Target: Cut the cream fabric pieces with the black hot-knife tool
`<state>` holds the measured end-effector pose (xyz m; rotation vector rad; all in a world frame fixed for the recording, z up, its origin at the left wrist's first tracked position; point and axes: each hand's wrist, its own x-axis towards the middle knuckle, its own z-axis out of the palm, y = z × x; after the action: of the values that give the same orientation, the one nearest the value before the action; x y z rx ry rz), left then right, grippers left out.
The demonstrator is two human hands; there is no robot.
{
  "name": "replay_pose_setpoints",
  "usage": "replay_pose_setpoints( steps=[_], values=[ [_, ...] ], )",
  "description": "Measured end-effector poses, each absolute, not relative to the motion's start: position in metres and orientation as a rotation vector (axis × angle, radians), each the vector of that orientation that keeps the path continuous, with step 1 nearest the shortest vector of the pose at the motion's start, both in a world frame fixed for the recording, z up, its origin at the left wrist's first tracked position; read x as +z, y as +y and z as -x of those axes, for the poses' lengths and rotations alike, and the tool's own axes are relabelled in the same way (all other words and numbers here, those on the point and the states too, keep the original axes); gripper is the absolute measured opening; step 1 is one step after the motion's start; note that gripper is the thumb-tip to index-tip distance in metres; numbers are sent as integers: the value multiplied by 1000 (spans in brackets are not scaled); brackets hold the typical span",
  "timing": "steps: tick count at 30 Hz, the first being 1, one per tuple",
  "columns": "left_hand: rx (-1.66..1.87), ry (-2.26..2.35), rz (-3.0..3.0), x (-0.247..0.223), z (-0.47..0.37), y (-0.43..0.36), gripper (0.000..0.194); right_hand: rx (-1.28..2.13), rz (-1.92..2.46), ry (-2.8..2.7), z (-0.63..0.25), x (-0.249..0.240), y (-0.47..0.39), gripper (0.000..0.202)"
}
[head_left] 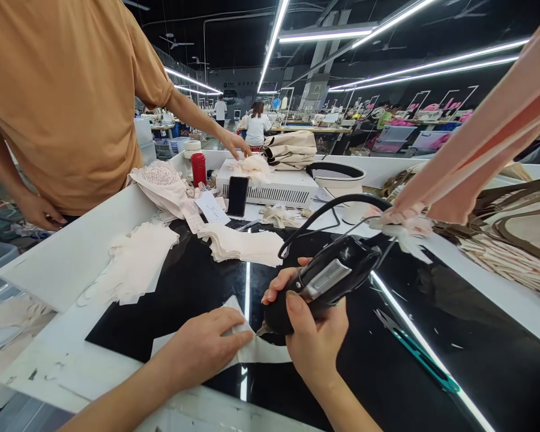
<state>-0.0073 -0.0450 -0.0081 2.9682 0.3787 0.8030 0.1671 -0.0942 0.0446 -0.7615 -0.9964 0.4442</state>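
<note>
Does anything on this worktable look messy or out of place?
Mostly ordinary clutter. Small pale fabric scraps lie scattered over the black tabletop, near the teal-handled snips. A phone stands propped against the white box. The right hand grips a black corded tool; the left hand presses a fabric strip.

Cutter tip (pixel 264 329) hidden behind right hand (pixel 312 342); co-worker's head cropped.

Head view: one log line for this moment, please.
left hand: pressing fabric strip on black table | right hand: gripping corded cutter | nearby: fabric stack, scissors
</note>
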Motion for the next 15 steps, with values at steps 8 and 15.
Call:
replay_pose_setpoints(
  steps=[8, 15],
  values=[
    [898, 253, -2985, 5, 2, -49, 17, 427, 772, -943, -181, 52, -114, 34],
    [712, 282, -2911, 4, -14, -64, 18, 407, 823, -947, -186, 44, -123, 34]
  ],
)
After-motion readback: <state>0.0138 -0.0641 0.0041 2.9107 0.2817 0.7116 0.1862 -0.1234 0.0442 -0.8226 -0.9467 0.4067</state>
